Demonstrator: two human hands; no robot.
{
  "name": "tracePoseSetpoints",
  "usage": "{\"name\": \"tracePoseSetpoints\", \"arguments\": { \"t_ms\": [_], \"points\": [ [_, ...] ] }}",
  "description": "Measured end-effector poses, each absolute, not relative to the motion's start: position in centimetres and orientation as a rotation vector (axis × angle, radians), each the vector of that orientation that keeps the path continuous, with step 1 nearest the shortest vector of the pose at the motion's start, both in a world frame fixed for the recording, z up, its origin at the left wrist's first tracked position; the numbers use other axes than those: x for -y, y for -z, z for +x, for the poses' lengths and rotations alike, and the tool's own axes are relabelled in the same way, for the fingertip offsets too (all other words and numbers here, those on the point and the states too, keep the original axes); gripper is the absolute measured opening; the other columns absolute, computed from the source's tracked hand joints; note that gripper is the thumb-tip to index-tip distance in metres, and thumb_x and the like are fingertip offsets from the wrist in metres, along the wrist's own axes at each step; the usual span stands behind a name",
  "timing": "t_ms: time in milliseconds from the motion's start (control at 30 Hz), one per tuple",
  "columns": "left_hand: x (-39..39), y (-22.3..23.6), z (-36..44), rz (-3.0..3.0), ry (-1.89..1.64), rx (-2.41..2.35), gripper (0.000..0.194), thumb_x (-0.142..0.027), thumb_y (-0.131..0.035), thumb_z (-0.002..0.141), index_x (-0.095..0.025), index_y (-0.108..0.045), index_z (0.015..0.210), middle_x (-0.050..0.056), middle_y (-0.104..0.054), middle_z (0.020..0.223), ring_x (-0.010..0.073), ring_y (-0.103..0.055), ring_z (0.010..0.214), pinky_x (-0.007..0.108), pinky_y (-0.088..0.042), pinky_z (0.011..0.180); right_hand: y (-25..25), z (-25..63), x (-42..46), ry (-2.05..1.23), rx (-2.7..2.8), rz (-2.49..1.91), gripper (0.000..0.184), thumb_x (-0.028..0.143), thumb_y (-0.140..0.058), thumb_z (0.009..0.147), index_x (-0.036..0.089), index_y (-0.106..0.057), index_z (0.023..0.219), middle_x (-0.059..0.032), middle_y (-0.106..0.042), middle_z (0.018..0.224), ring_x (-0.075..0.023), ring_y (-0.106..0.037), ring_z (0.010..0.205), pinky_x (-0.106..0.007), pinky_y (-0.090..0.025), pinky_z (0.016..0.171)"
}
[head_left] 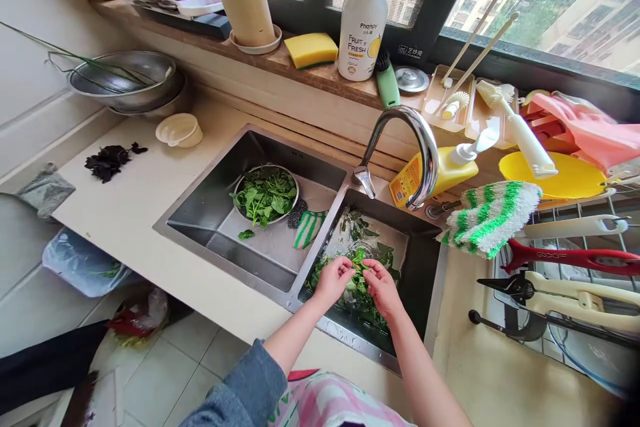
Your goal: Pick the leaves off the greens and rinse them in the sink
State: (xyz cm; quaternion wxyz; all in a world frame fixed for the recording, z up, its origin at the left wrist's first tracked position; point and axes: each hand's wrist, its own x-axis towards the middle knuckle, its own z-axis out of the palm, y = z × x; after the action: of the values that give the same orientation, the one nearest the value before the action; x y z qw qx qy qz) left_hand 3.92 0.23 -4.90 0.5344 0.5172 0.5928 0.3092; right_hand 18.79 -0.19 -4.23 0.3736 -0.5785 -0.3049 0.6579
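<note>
Over the right sink basin (420,260), my left hand (334,278) and my right hand (381,285) are close together. Both pinch a small sprig of leafy greens (359,260) between their fingertips. Below them, more loose greens (367,307) lie wet in the basin, partly covered by my hands. In the left basin (200,213), a round metal bowl (299,195) is filled with picked green leaves (267,192), and one leaf (246,234) lies outside it. A dark scouring pad (296,213) and a green-striped cloth (309,229) lie beside the bowl.
A chrome faucet (429,140) arches over the right basin. Beside it stand a yellow pump bottle (435,173) and a hanging striped towel (490,217). A dish rack (613,220) with pruning shears (575,300) is at right. Dark leaves (107,163) lie on the left counter.
</note>
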Motion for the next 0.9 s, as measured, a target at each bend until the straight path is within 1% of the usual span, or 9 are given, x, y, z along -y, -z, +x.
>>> {"name": "tracePoseSetpoints", "arguments": {
  "t_ms": [100,233,333,400,533,667,767,833,900],
  "points": [
    [0.0,5.0,3.2,1.153,-0.727,-1.433,0.018,-0.025,-0.054,0.075,-0.017,-0.057,0.091,-0.002,-0.057,0.066,0.0118,-0.053,0.062,0.022,-0.043,0.060,4.3,18.8,0.3,-1.647,0.795,-1.494,0.033,0.040,-0.064,0.068,0.021,-0.057,0.094,0.0011,-0.055,0.072,-0.0084,-0.042,0.053,-0.018,-0.029,0.043],
    [0.5,4.5,2.0,1.309,-0.705,-1.490,0.015,-0.025,-0.050,0.078,-0.017,-0.061,0.083,0.003,-0.061,0.077,0.0132,-0.055,0.069,0.023,-0.042,0.065,4.8,19.3,0.2,-1.511,0.784,-1.525,0.028,0.038,-0.063,0.066,0.022,-0.056,0.088,-0.0006,-0.059,0.086,-0.0098,-0.047,0.057,-0.020,-0.032,0.045],
    [0.4,4.5,1.7,1.307,-0.746,-1.566,0.016,-0.027,-0.048,0.078,-0.017,-0.060,0.074,0.003,-0.060,0.078,0.0135,-0.054,0.069,0.024,-0.042,0.067,4.9,20.1,0.1,-1.495,0.656,-1.525,0.024,0.032,-0.063,0.063,0.024,-0.053,0.083,0.0036,-0.058,0.078,-0.0067,-0.039,0.046,-0.021,-0.030,0.044],
    [0.1,4.6,1.9,1.107,-0.781,-1.620,0.016,-0.029,-0.048,0.077,-0.016,-0.057,0.072,0.003,-0.060,0.077,0.0136,-0.055,0.070,0.024,-0.042,0.066,4.8,20.5,0.2,-1.536,0.576,-1.456,0.022,0.029,-0.064,0.062,0.024,-0.052,0.079,0.0042,-0.057,0.074,-0.0073,-0.041,0.047,-0.022,-0.034,0.047],
    [-0.5,4.1,3.1,0.668,-0.778,-1.533,0.018,-0.033,-0.049,0.075,-0.016,-0.054,0.076,0.002,-0.062,0.072,0.0130,-0.056,0.067,0.023,-0.041,0.061,4.4,20.6,0.6,-1.578,0.648,-1.369,0.018,0.030,-0.063,0.063,0.024,-0.049,0.071,0.0002,-0.060,0.080,-0.0156,-0.055,0.069,-0.026,-0.041,0.060],
    [-0.6,2.7,4.3,0.579,-0.841,-1.386,0.026,-0.040,-0.055,0.071,-0.015,-0.056,0.081,0.002,-0.063,0.073,0.0130,-0.057,0.070,0.022,-0.039,0.059,3.8,19.9,1.0,-1.494,0.860,-1.402,0.017,0.034,-0.062,0.065,0.023,-0.049,0.067,-0.0018,-0.063,0.085,-0.0205,-0.057,0.085,-0.032,-0.043,0.071],
    [-0.3,1.9,4.7,0.514,-0.835,-1.261,0.033,-0.041,-0.062,0.067,-0.015,-0.057,0.087,0.002,-0.063,0.076,0.0118,-0.056,0.069,0.021,-0.037,0.057,3.3,19.4,1.2,-1.393,1.079,-1.414,0.011,0.032,-0.060,0.069,0.022,-0.055,0.065,-0.0043,-0.064,0.088,-0.0225,-0.054,0.097,-0.037,-0.040,0.085],
    [0.0,1.8,4.7,0.459,-0.854,-1.189,0.036,-0.039,-0.066,0.063,-0.015,-0.056,0.087,0.001,-0.063,0.076,0.0104,-0.055,0.066,0.020,-0.036,0.056,2.8,19.4,1.2,-1.318,1.287,-1.417,0.007,0.026,-0.057,0.072,0.023,-0.059,0.066,-0.0045,-0.065,0.087,-0.0223,-0.053,0.101,-0.038,-0.036,0.092],
    [0.1,1.7,4.4,0.416,-0.867,-1.116,0.038,-0.035,-0.071,0.058,-0.014,-0.056,0.085,0.001,-0.062,0.074,0.0100,-0.055,0.065,0.021,-0.038,0.057,2.1,19.4,1.3,-1.244,1.476,-1.421,0.010,0.020,-0.052,0.071,0.023,-0.060,0.066,-0.0040,-0.066,0.087,-0.0218,-0.052,0.102,-0.040,-0.033,0.096]
  ]
}}
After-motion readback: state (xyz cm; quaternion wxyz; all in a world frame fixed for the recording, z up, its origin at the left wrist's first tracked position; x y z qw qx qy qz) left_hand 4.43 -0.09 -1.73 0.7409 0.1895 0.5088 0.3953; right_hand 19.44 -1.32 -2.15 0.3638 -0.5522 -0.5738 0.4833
